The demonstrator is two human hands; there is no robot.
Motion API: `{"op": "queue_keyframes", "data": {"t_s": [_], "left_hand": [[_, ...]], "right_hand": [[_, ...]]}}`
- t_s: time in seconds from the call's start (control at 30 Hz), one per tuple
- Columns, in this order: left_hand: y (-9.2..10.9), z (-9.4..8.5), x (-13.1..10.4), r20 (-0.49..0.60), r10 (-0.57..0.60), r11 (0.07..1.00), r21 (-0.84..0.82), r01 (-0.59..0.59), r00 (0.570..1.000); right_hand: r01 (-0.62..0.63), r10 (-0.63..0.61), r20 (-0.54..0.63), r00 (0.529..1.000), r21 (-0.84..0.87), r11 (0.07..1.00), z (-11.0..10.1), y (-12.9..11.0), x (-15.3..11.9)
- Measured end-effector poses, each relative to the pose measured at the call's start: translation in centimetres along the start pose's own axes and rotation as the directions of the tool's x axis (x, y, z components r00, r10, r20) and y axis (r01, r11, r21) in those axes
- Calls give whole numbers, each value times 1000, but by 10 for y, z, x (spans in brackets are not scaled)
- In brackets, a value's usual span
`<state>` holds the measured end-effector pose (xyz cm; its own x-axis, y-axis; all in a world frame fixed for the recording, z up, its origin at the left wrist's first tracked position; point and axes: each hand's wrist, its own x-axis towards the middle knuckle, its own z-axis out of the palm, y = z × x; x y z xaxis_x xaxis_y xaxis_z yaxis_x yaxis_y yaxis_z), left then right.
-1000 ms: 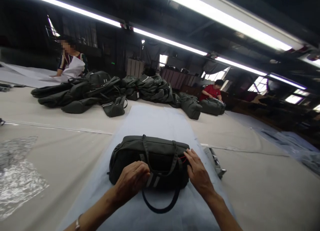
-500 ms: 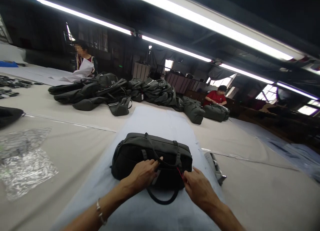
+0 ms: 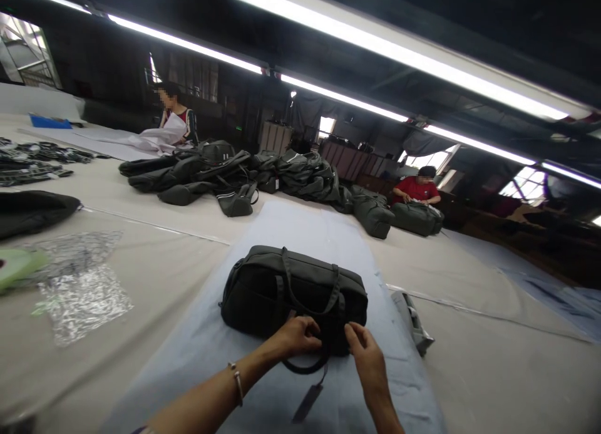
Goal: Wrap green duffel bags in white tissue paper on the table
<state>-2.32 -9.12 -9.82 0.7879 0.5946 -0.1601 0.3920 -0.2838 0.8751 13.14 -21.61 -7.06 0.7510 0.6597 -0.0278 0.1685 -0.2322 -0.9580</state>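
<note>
A dark grey-green duffel bag (image 3: 263, 290) lies in front of me on a light blue cloth (image 3: 211, 384). My left hand (image 3: 298, 337) is at the bag's near side, above the lower handle (image 3: 300, 368), with fingers curled and thumb close to them. At the bag's near right corner, my right hand (image 3: 369, 352) pinches thumb and forefinger together. Whatever is in either hand is too small or hidden to make out. A dark hang tag (image 3: 307, 404) on a thin cord lies on the cloth below the handle. The upper handle (image 3: 310, 305) rests across the bag.
Similar bags are heaped (image 3: 197, 171) across the table. Clear plastic bags (image 3: 87, 302) and a green roll (image 3: 21, 268) lie left; a grey packaged item (image 3: 413, 324) lies right. Two people (image 3: 178, 118) work beyond, one in red (image 3: 417, 186) handling a bag.
My left hand has come off the upper handle and down to the bag's near side. The pink-red strip by my right hand no longer shows. A hang tag now shows below the bag.
</note>
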Motion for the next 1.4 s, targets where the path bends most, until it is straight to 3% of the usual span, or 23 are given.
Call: {"op": "queue_keyframes", "data": {"t_s": [0.13, 0.27, 0.37, 0.47, 0.57, 0.63, 0.73, 0.77, 0.8, 0.83, 0.9, 0.97, 1.03, 1.13, 1.27, 1.4], "left_hand": [[-1, 15, -3, -52, 35, 999, 21, -34, 998], [-5, 28, -13, -66, 68, 996, 58, -64, 995], [-11, 28, -27, -23, 116, 989, 92, -113, 993], [-17, 9, -44, -15, 172, 965, 203, -165, 985], [-20, -32, -61, -47, 273, 902, 360, -239, 961], [-19, -67, -71, -127, 435, 792, 525, -312, 891], [-15, -117, -79, -262, 698, 578, 756, -308, 666], [-14, -131, -79, -312, 736, 559, 781, -279, 601], [-14, -142, -77, -367, 740, 577, 778, -251, 563], [-15, -152, -73, -430, 703, 633, 741, -223, 566], [-18, -167, -63, -518, 542, 779, 605, -164, 662], [-23, -176, -51, -507, 380, 863, 496, -99, 774], [-23, -181, -41, -444, 314, 870, 488, -67, 839], [-14, -180, -28, -331, 285, 839, 540, -67, 899], [5, -178, -10, -287, 209, 803, 596, 4, 935], [2, -199, 6, -315, 126, 791, 604, 96, 941]], "right_hand": [[-126, 93, 183, 979, 178, 976, 15, -17, 22], [-184, 103, 294, 950, 261, 948, 45, -14, 1], [-283, 146, 376, 915, 341, 897, 54, -9, -20], [-403, 169, 499, 850, 410, 818, 49, -20, -24], [-509, 220, 503, 836, 559, 654, 37, -46, -10], [-525, 254, 469, 846, 645, 555, 30, -63, 4], [-506, 250, 442, 861, 702, 501, 23, -75, 21], [-500, 252, 434, 865, 710, 496, 22, -75, 25], [-503, 262, 430, 864, 713, 489, 21, -74, 28], [-514, 277, 433, 858, 711, 480, 19, -73, 30], [-526, 290, 439, 850, 698, 485, 15, -72, 30], [-476, 231, 421, 877, 690, 545, 11, -78, 25], [-356, 102, 379, 920, 697, 622, 10, -92, 17], [-258, -48, 386, 921, 699, 667, 16, -124, 3], [-327, -18, 444, 896, 686, 650, 32, -161, 10], [-197, 65, 197, 978, 786, 586, 29, -170, 47]]}}
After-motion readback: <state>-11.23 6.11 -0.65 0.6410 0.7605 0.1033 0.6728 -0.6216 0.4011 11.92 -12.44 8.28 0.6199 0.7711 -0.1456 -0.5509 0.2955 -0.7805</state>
